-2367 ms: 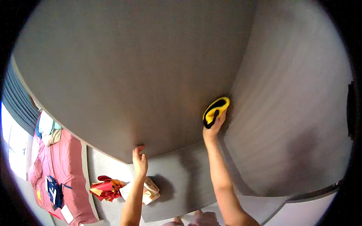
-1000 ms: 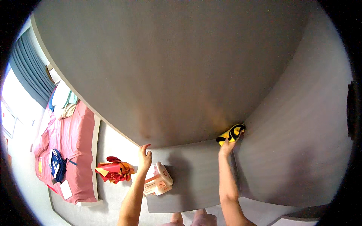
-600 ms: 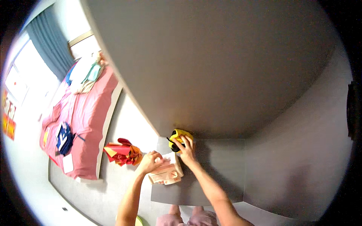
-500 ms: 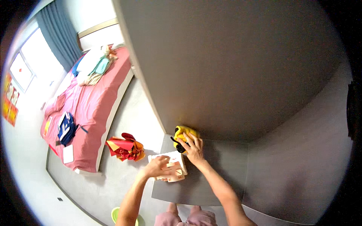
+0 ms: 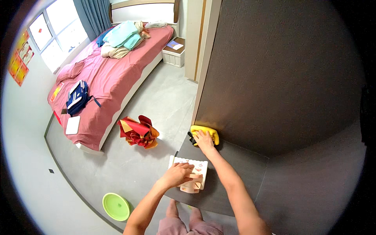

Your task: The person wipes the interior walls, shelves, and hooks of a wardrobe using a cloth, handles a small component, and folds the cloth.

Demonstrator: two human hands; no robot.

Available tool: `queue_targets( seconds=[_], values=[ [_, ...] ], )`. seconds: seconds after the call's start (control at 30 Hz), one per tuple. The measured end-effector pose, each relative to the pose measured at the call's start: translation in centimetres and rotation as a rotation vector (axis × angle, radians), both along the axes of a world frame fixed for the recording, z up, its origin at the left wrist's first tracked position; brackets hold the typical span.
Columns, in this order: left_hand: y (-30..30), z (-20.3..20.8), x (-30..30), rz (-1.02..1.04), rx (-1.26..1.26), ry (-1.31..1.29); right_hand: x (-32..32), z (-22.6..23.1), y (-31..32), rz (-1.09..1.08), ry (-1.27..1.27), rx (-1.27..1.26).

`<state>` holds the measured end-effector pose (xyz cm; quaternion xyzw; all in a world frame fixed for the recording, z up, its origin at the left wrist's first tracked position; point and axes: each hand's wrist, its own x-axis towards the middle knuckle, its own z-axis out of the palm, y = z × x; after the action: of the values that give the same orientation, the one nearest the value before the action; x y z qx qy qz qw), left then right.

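A white box-like item (image 5: 200, 167) with a scalloped edge, small printed pictures and beige parts sits on the dark grey surface before me. My left hand (image 5: 178, 174) lies over its left side, fingers stretched out across the top; what is under the palm is hidden. Farther off, at the foot of the dark panel, is a yellow soft-looking item (image 5: 211, 131) with black parts at its left. My right hand (image 5: 204, 141) rests on that item with the fingers curved over its top and front. I cannot make out its exact kind.
The dark panel (image 5: 274, 78) rises behind the surface (image 5: 239, 164). On the floor at left stand a red and orange paper-wrapped bundle (image 5: 139, 132) and a green basin (image 5: 116, 206). Beyond, a pink-covered bed (image 5: 113, 84) bears a blue backpack (image 5: 77, 98).
The view has shifted, bringing more of the bed and floor into sight. My right hand now lies more fully over the yellow item. My left hand stays above the white item.
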<state>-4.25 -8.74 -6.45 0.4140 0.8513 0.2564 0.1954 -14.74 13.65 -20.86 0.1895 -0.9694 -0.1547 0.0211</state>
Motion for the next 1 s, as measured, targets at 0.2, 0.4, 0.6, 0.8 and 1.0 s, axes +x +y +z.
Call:
queue_targets(
  seconds=[0.2, 0.4, 0.6, 0.8, 1.0],
  values=[
    [-0.3, -0.3, -0.3, -0.023, -0.029, 0.059, 3.4, 0.8, 1.9, -0.226, -0.055, -0.205],
    [2.3, 3.4, -0.9, -0.047, -0.205, 0.094, 11.1, 1.3, 10.0, -0.41, -0.049, -0.175],
    [3.9, -0.5, -3.2, 0.041, -0.28, 0.307, 18.7, 1.2, 18.2, -0.812, -0.144, -0.129],
    [6.7, -0.5, -6.7, 0.125, -0.436, 0.494, 21.6, 5.7, 23.5, -1.315, -0.101, -0.575],
    [8.9, -0.6, -6.6, 0.055, -0.478, 0.474, 21.4, 3.3, 24.3, -1.348, 0.025, -0.442]
  ],
)
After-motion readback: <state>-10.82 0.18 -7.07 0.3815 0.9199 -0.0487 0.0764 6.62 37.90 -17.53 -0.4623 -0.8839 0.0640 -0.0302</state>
